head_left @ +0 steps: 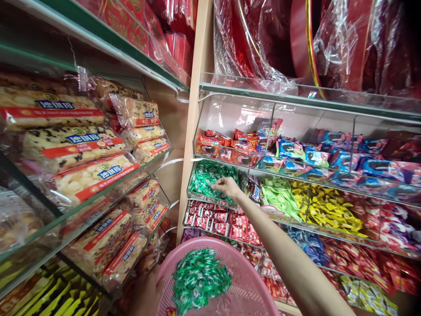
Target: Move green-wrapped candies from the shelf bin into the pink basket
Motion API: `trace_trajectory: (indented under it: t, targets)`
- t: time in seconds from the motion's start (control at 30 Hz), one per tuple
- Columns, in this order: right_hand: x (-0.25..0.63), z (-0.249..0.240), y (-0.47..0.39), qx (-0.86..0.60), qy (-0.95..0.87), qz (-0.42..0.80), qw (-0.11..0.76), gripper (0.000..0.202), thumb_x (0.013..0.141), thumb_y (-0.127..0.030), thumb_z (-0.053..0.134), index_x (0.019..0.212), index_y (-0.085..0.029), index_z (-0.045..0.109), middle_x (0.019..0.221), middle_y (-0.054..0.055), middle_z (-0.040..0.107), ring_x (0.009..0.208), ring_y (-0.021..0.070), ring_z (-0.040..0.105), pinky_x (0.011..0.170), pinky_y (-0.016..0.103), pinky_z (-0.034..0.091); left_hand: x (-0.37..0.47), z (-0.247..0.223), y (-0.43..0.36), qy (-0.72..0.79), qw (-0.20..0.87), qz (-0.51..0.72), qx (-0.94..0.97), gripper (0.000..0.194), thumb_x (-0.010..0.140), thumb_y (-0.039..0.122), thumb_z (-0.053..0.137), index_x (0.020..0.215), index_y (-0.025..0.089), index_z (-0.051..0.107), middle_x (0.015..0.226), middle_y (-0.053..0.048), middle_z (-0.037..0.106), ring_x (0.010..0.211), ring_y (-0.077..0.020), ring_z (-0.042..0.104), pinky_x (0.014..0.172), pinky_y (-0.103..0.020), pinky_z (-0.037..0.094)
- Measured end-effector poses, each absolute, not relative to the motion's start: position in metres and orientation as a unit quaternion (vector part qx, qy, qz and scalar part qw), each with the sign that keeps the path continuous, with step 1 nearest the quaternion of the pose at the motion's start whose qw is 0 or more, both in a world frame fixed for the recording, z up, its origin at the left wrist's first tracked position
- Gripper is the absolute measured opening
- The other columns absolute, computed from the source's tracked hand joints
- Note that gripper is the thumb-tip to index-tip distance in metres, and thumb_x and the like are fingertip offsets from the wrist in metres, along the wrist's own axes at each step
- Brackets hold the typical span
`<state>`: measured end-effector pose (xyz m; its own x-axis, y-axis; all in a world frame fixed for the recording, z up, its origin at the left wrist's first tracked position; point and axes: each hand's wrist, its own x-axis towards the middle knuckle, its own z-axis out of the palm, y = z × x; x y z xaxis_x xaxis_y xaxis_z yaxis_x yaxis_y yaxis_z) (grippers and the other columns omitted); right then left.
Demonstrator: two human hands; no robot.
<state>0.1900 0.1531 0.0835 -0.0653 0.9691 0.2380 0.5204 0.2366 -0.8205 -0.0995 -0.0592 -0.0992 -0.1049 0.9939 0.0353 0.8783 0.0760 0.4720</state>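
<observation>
My right hand (226,187) reaches over a clear shelf bin of green-wrapped candies (207,174). Its fingers are pinched together at the candies' surface; whether one is between them I cannot make out. At the lower left, my left hand (148,292), dim and partly cut off, grips the side of a pink plastic basket (253,274). A heap of green-wrapped candies (200,278) lies inside the basket, and a bit of red wrapper shows at its bottom edge.
Packaged sachima bars (95,175) fill glass shelves on the left. Around the green bin are Snickers bars (254,192), light green packets (281,195), yellow candies (325,206) and red packets (210,218). A glass shelf edge (296,100) crosses above, under red plastic-wrapped goods.
</observation>
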Motion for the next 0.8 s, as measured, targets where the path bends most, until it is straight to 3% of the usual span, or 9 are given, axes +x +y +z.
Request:
trace_trajectory:
  t: [0.13, 0.3, 0.53, 0.63, 0.8]
  targets:
    - [0.185, 0.079, 0.149, -0.567, -0.713, 0.224, 0.348, 0.042, 0.056, -0.054, 0.077, 0.063, -0.016, 0.062, 0.054, -0.006, 0.047, 0.056, 0.0098, 0.043, 0.056, 0.023, 0.036, -0.097, -0.093, -0.061, 0.715, 0.158, 0.152, 0.664, 0.041, 0.083, 0.024, 0.043, 0.114, 0.013, 0.066, 0.110, -0.012, 0.072, 0.107, -0.0240, 0.066, 0.094, -0.034, 0.051]
    - [0.176, 0.079, 0.144, -0.573, -0.731, 0.187, 0.320, 0.028, 0.059, -0.040, 0.078, 0.067, -0.017, 0.065, 0.055, -0.006, 0.048, 0.059, 0.0110, 0.045, 0.059, 0.023, 0.035, -0.095, -0.086, -0.062, 0.712, 0.163, 0.123, 0.672, 0.043, 0.086, 0.024, 0.038, 0.116, 0.010, 0.065, 0.110, -0.015, 0.072, 0.106, -0.0269, 0.067, 0.091, -0.038, 0.052]
    - [0.170, 0.079, 0.136, -0.576, -0.741, 0.151, 0.311, 0.012, 0.067, -0.024, 0.072, 0.075, -0.017, 0.067, 0.070, -0.002, 0.061, 0.070, 0.0140, 0.052, 0.066, 0.024, 0.037, -0.094, -0.081, -0.062, 0.712, 0.179, 0.114, 0.669, 0.043, 0.086, 0.024, 0.039, 0.117, 0.009, 0.064, 0.111, -0.016, 0.071, 0.107, -0.0260, 0.066, 0.092, -0.036, 0.050]
    - [0.172, 0.084, 0.133, -0.567, -0.738, 0.144, 0.336, 0.012, 0.072, -0.025, 0.069, 0.080, -0.016, 0.066, 0.076, 0.001, 0.063, 0.072, 0.0146, 0.054, 0.068, 0.024, 0.039, -0.094, -0.081, -0.063, 0.710, 0.177, 0.110, 0.673, 0.043, 0.086, 0.025, 0.039, 0.117, 0.008, 0.064, 0.112, -0.016, 0.071, 0.108, -0.0254, 0.066, 0.091, -0.034, 0.050]
    - [0.184, 0.103, 0.099, -0.509, -0.720, 0.134, 0.453, 0.021, 0.078, -0.036, 0.065, 0.084, -0.017, 0.065, 0.087, 0.005, 0.065, 0.076, 0.0169, 0.056, 0.071, 0.027, 0.044, -0.097, -0.083, -0.063, 0.714, 0.160, 0.106, 0.674, 0.042, 0.086, 0.026, 0.042, 0.117, 0.010, 0.065, 0.113, -0.015, 0.070, 0.108, -0.0243, 0.066, 0.089, -0.031, 0.051]
